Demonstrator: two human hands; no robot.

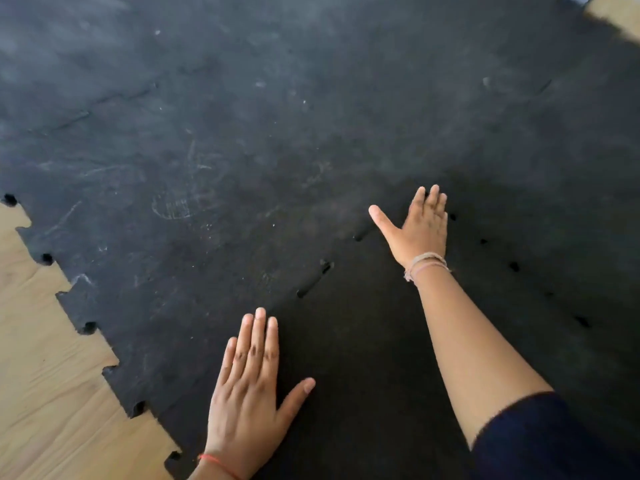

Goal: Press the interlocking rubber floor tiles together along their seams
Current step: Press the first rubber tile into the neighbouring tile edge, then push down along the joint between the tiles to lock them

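Black interlocking rubber tiles cover most of the floor. A scuffed, dusty tile (194,188) meets a darker, cleaner tile (363,341) along a jagged seam (315,278) with small gaps showing. My left hand (249,389) lies flat, palm down, on that seam near the front, fingers together and thumb spread. My right hand (420,226) is stretched out farther along the same seam, flat on the rubber with its thumb out. Neither hand holds anything. A second seam (514,266) runs to the right of my right arm.
Light wooden floor (48,375) shows at the left, beyond the toothed outer edge of the tiles (88,327). More wooden floor (620,12) appears at the top right corner. Faint seams cross the tiles at the upper left.
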